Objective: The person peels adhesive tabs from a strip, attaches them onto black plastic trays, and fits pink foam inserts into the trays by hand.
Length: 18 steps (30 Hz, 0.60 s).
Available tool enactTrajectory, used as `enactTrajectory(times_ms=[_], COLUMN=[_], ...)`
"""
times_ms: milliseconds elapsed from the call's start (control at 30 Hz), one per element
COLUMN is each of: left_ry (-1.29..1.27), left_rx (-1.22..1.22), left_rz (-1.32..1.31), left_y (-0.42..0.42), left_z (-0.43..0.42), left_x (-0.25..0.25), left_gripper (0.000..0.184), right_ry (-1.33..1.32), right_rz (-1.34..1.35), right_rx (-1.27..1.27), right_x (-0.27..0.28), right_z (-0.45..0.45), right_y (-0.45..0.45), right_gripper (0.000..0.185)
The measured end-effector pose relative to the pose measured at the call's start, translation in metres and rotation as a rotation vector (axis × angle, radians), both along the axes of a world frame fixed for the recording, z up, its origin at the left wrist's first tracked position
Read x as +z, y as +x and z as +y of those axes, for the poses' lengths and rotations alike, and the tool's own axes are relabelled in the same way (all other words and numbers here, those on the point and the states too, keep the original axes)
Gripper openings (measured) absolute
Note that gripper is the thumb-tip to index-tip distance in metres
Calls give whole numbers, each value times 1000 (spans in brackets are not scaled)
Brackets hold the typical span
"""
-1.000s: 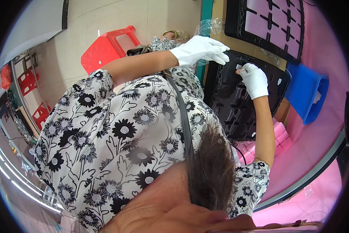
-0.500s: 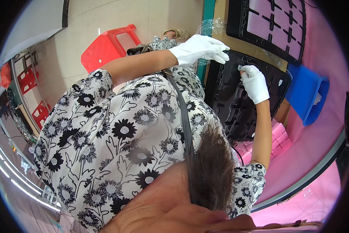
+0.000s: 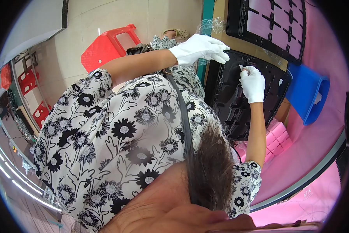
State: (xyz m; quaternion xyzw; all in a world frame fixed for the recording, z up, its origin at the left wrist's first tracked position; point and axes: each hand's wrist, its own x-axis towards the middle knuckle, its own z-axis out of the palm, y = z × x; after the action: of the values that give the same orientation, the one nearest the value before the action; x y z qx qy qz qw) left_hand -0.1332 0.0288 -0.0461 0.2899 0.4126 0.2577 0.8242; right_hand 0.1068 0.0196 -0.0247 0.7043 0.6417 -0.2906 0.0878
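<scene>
Since the earlier frame, the small pale piece (image 3: 241, 67) has turned slightly and the right hand (image 3: 254, 86) has edged leftward; the piece appears over the black tray (image 3: 228, 110), in that hand's narrow fingertip pinch; a loose grip could let it slip; that forearm reaches forward; the left hand (image 3: 199, 50) spreads loosely beside the tray, nothing visible in it.

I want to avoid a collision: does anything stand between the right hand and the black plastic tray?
Nothing visible does. The right hand, pinching a small pale piece, is over the black plastic tray; the left hand is off to one side.
</scene>
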Motion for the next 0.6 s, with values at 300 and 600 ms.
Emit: enactTrajectory(times_ms=[300, 600], left_ry=[-49, -240], left_rx=[-53, -29], left_rz=[-156, -387], left_y=[13, 72], left_z=[5, 5], left_x=[28, 20], left_gripper=[44, 39], right_ry=[2, 130], right_rz=[681, 695], right_rx=[-686, -524], right_x=[9, 30], right_z=[-16, -41], right_y=[7, -20], right_gripper=[17, 14])
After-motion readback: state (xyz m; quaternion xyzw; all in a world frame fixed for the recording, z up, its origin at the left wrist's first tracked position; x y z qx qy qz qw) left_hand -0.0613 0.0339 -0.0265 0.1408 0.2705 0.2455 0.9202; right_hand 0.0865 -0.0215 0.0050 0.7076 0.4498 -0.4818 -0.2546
